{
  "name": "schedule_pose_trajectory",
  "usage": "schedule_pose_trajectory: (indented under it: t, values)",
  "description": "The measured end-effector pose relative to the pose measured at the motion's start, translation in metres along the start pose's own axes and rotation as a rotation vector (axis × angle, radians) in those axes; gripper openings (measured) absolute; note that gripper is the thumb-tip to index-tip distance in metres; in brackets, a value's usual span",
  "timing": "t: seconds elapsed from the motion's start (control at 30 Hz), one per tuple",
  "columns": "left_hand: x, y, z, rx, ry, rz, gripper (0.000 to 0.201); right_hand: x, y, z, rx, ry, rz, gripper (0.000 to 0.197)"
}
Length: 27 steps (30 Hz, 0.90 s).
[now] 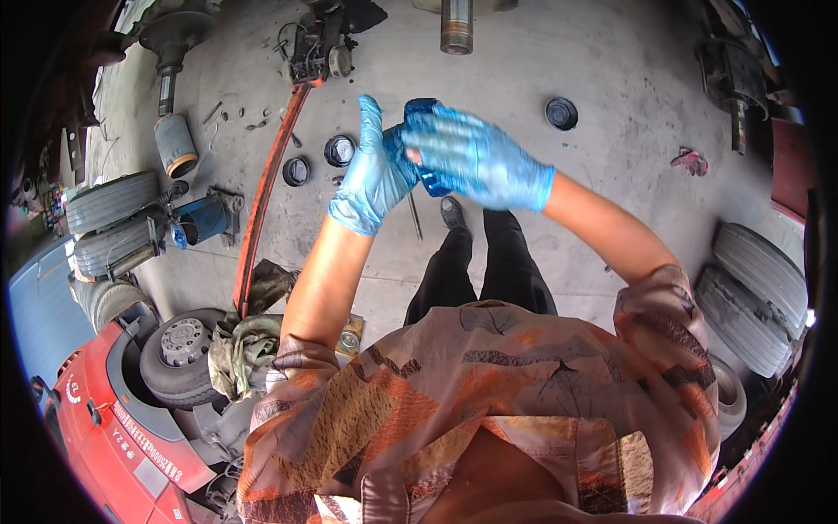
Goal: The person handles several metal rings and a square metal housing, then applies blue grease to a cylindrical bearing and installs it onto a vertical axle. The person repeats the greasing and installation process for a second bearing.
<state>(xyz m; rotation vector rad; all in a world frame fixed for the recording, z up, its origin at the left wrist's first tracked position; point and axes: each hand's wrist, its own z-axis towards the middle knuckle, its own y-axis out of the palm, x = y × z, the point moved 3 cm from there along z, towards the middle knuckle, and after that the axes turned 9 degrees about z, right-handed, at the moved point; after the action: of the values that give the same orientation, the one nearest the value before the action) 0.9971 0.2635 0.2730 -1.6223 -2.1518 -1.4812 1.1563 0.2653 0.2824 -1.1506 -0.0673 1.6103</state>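
In front of me, at mid-height, is a bearing [436,181] thickly coated in dark blue grease. My left hand [377,170], in a light blue glove, grips it from the left side with the thumb pointing up; its fingers are mostly hidden. Across the upper face of the bearing lies my right hand [476,157], gloved alike, its fingers stretched out and slightly blurred. A small hole or worn patch shows near those fingertips. Much of the bearing is covered by the two hands.
Black round caps [339,150] lie on the concrete floor, another dark cap [561,113] to the right. A red-handled floor jack [271,192] stretches along the left. An axle end [456,31] juts in ahead. Tyres [183,349] stand at left, a pink rag [690,161] lies right.
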Motion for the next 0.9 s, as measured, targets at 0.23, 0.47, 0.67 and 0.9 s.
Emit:
schedule_pose_trajectory:
  t: [0.23,0.47,0.67,0.9]
  values:
    - [-0.005,0.014,-0.006,0.214,0.162,0.205,0.089,0.027,-0.003,0.016,-0.036,0.111,-0.037,0.04]
    - [-0.01,0.013,-0.009,0.198,0.065,0.22,0.089,0.082,0.017,-0.019,0.179,1.046,0.876,0.048]
    - [-0.02,0.0,0.003,0.297,0.148,-0.182,0.069,0.06,0.061,-0.065,0.451,1.27,1.453,0.045]
    - [-0.02,-0.016,0.013,0.408,0.329,-0.339,0.056,0.0,0.02,-0.049,0.597,0.808,0.749,0.036]
